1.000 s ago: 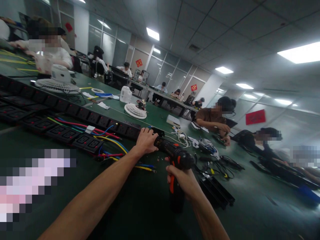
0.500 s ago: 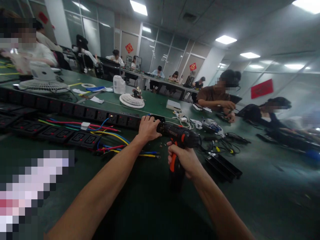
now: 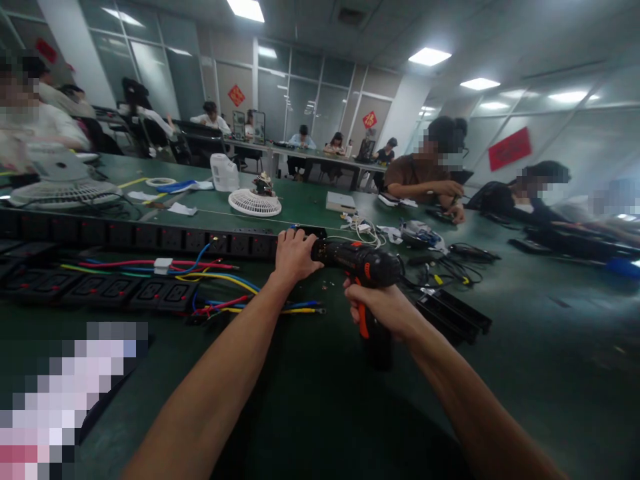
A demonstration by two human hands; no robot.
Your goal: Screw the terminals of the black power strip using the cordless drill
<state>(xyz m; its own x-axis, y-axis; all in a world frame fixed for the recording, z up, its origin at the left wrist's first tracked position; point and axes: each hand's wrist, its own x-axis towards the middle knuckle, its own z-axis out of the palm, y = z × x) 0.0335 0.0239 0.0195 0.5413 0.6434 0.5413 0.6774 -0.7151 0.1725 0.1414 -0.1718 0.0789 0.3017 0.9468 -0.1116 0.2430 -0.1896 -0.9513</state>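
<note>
In the middle of the frame, above the green table [image 3: 320, 407], the right hand [image 3: 385, 310] is closed tight round the grip of a black and orange cordless drill [image 3: 370, 265], forefinger up by the orange trigger. The drill lies level, its nose pointing left toward the end of a long black power strip [image 3: 150, 235] that runs in from the left edge. The left hand [image 3: 295, 257] is cupped over that nose, fingers curled round the chuck, so the bit and whatever it meets are hidden; I cannot tell whether the tip touches the strip. A spread of coloured wires [image 3: 225, 280] lies just below and left of this hand, and a few small loose screws [image 3: 327, 287] sit on the cloth between the two hands. A black housing [image 3: 453, 319] rests right of the drill, and a white fan grille [image 3: 255, 202] stands beyond the strip. The main risk, as I judge it, is the trigger being squeezed while the left fingers wrap the chuck, which would twist or pinch them. A slipping bit could gouge the strip or nick the wires, and a nudge could scatter the screws.
</note>
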